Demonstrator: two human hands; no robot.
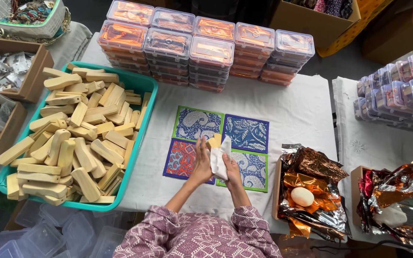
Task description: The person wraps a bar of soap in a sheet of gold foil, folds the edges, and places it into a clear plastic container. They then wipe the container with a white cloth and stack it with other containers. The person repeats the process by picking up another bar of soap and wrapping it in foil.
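Observation:
My left hand (201, 162) and my right hand (230, 169) meet over four patterned cloth squares (247, 133) laid on the white-covered table (292, 107). Between them I hold a small wooden piece (213, 142) together with a white cloth (220, 160); the right hand grips the cloth, the left presses against the wood. The squares are blue, red and green-edged with paisley and leaf prints.
A teal tray (142, 83) heaped with several wooden pieces lies at the left. Stacks of clear lidded boxes (206, 52) with orange contents stand at the back. A foil-lined box (311, 191) with a pale oval object (302, 196) sits at the right, more foil (397, 196) beyond.

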